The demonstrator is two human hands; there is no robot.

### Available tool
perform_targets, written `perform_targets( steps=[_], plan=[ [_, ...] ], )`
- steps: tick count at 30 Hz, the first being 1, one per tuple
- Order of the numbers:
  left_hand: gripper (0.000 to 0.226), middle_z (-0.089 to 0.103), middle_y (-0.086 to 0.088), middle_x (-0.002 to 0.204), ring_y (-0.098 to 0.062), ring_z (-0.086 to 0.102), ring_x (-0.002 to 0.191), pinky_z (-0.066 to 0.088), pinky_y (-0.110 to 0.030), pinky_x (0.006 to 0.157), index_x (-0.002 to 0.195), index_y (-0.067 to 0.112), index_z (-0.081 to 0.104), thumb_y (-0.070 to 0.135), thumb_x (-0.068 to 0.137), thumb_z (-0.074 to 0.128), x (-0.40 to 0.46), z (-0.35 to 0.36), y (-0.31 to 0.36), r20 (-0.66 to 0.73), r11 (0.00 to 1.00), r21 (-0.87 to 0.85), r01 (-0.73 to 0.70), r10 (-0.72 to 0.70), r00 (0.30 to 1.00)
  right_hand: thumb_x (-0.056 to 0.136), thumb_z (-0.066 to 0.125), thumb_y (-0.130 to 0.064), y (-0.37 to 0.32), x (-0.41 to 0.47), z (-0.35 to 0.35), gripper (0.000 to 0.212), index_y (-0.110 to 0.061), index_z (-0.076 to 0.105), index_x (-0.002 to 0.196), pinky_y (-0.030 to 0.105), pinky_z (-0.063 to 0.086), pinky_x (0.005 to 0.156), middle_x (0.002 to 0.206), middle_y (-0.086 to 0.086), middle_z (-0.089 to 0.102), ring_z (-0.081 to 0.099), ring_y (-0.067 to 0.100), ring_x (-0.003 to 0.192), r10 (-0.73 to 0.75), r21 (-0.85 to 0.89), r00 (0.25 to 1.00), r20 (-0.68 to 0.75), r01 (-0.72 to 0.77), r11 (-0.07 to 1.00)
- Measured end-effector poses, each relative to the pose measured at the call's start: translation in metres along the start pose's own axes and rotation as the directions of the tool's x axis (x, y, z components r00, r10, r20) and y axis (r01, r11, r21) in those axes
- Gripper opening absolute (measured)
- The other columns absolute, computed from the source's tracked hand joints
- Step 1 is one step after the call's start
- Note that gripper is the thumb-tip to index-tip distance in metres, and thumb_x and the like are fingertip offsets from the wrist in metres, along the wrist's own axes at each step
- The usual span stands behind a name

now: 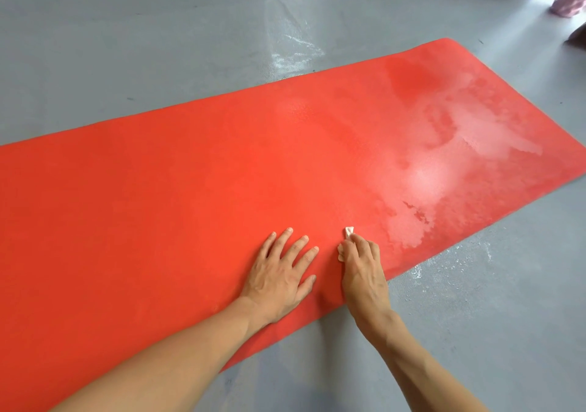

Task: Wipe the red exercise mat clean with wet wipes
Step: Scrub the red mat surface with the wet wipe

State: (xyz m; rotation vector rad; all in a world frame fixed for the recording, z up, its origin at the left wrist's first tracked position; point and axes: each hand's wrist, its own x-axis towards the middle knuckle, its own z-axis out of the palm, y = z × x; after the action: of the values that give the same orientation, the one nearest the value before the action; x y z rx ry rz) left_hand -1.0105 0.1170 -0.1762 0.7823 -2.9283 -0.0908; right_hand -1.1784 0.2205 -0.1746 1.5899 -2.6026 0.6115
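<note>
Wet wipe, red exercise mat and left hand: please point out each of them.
wet wipe [348, 231], head view, on its white corner beyond the fingers.
red exercise mat [158, 205], head view, on its bare dry middle.
left hand [280, 273], head view, on its back.

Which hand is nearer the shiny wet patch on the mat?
Right. The right hand, gripping the wipe, sits just beside the wet patch on the mat. The left hand lies flat farther left.

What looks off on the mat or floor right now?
Nothing damaged. The red mat lies flat; its right part shows pale wet-looking patches, as does the grey floor. The right hand grips a wipe.
</note>
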Motion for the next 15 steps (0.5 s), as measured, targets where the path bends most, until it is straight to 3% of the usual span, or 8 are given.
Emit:
perform_targets(
  steps=[2,6,8,11,13,15],
  plan=[
    [0.058,0.057,-0.001,0.151,-0.034,0.045,0.146,0.040,-0.056,0.118,0.146,0.029,0.060,0.056,0.098,0.041,0.000,-0.001,0.000,0.006,1.000,-0.003,-0.004,0.004,1.000,0.095,0.062,0.002,-0.003,-0.001,0.000,0.012,-0.003,0.065,0.106,0.018,0.035,0.087,0.115,0.014,0.065,0.050,0.029,0.100,0.071,0.015,0.997,-0.020,-0.070,0.997],
    [0.058,0.058,-0.001,0.150,-0.034,0.046,0.145,0.041,-0.055,0.117,0.145,0.029,0.061,0.056,0.097,0.041,0.001,0.000,0.000,0.012,1.000,0.006,-0.001,0.000,1.000,0.095,0.068,-0.001,-0.004,0.009,-0.004,0.010,-0.007,0.061,0.092,0.030,0.040,0.077,0.087,0.007,0.061,0.047,0.026,0.083,0.024,0.052,0.995,-0.099,-0.019,0.998],
    [0.058,0.058,-0.001,0.150,-0.034,0.046,0.145,0.041,-0.056,0.117,0.144,0.029,0.061,0.056,0.097,0.041,0.002,-0.002,0.000,0.012,1.000,0.001,-0.003,0.003,1.000,0.097,0.066,-0.003,-0.004,0.016,-0.002,0.007,-0.006,0.063,0.103,0.032,0.043,0.077,0.087,0.005,0.061,0.048,0.025,0.085,0.028,0.052,0.993,-0.113,-0.022,0.998],
    [0.060,0.057,-0.002,0.151,-0.033,0.045,0.147,0.039,-0.054,0.119,0.146,0.026,0.060,0.056,0.097,0.041,0.001,0.000,0.000,-0.002,1.000,-0.016,-0.001,0.001,1.000,0.094,0.061,0.001,-0.003,0.017,0.003,0.031,0.001,0.065,0.125,0.039,0.053,0.081,0.099,0.008,0.065,0.054,0.029,0.093,0.038,-0.016,0.997,-0.069,-0.039,0.999],
    [0.065,0.056,-0.004,0.152,-0.031,0.042,0.149,0.031,-0.051,0.122,0.149,0.019,0.057,0.055,0.097,0.042,0.001,0.001,0.000,-0.021,0.999,-0.022,0.032,-0.032,0.999,0.091,0.056,-0.003,-0.006,0.011,0.003,0.032,0.000,0.068,0.120,0.041,0.055,0.083,0.104,0.008,0.066,0.055,0.029,0.096,0.023,-0.010,0.997,-0.070,-0.024,1.000],
    [0.070,0.055,-0.009,0.152,-0.032,0.042,0.148,0.025,-0.049,0.122,0.149,0.010,0.055,0.053,0.096,0.043,0.003,0.001,-0.001,-0.046,0.995,-0.029,0.100,-0.101,0.994,0.092,0.057,-0.009,-0.016,0.003,0.003,0.025,-0.004,0.070,0.112,0.041,0.053,0.083,0.104,0.006,0.066,0.056,0.028,0.096,-0.084,0.028,0.994,-0.066,0.086,0.996]
  ],
)
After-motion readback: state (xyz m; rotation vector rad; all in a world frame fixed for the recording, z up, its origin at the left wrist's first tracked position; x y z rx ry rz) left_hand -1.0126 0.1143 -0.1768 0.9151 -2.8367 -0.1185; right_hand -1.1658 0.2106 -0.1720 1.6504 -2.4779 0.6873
